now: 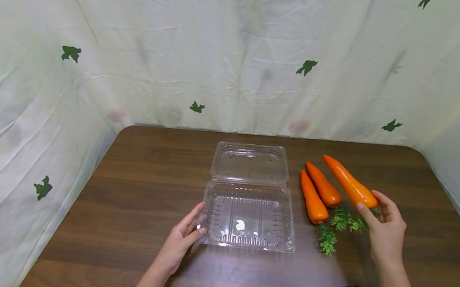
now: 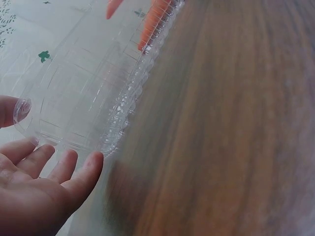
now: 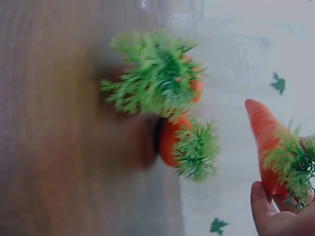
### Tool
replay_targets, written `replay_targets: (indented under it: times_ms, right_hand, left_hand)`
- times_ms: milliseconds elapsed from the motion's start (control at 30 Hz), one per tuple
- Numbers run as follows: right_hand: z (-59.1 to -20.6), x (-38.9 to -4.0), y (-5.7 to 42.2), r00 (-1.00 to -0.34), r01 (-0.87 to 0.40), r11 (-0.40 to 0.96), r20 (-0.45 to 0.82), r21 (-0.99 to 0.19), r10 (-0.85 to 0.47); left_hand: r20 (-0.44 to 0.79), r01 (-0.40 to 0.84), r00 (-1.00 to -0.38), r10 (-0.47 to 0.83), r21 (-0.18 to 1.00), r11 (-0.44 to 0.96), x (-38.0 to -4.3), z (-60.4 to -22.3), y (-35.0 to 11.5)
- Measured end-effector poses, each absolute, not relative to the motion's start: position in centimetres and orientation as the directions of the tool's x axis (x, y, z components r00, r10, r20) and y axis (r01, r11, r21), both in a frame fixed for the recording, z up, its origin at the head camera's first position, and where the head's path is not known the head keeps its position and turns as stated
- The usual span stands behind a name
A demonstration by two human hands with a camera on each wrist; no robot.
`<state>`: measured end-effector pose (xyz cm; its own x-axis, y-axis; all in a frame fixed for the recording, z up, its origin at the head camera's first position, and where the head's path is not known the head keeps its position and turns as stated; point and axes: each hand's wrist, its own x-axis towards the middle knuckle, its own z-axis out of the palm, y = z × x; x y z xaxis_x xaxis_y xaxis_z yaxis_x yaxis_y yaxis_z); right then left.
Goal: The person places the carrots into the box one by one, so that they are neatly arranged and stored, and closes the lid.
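Soft, fairly even light fills the pale curtain [image 1: 242,69]. Sheen whitens the near desk [image 1: 265,285], and a sharp glint marks the clear container [image 1: 226,209]. Both wrist views are dimmer and hazy; the right one blurs the desk.

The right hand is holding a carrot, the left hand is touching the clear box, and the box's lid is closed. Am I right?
Almost! The lid isn't closed: the head view shows it flipped open on the far side of the clear box. The right hand is holding a carrot, and the left hand is touching the box.
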<state>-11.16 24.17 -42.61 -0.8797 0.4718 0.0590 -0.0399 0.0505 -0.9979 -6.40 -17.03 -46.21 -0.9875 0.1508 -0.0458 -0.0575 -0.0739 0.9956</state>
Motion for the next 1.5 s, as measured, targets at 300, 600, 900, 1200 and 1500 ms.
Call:
replay_targets:
  times_ms: [300,600,900,1200,1500]
  right_hand:
    - [-40.6,-10.7,23.0,-0.929,-0.137,0.087,0.158,-0.987,0.335]
    - [-39.4,-11.1,21.4,-0.944,-0.219,0.156,0.25,-0.963,0.217]
    - [-39.2,-11.4,19.6,-0.957,-0.25,0.244,0.278,-0.937,0.086]
    - [-39.8,-12.1,17.5,-0.959,-0.282,0.19,0.276,-0.94,-0.057]
    - [-40.7,-12.8,15.5,-0.957,-0.261,0.153,0.235,-0.953,-0.169]
  left_hand:
    - [-0.029,-0.038,-0.986,0.165,0.998,-0.052,-6.4,-46.3,-17.2]
    - [-0.041,-0.05,-0.988,0.152,0.997,-0.061,-6.4,-46.3,-17.1]
    - [-0.029,-0.041,-0.987,0.158,0.997,-0.069,-6.4,-46.2,-17.1]
    - [-0.033,-0.045,-0.987,0.157,0.997,-0.071,-6.4,-46.2,-17.1]
    - [-0.027,-0.039,-0.986,0.163,0.997,-0.068,-6.4,-46.2,-17.1]
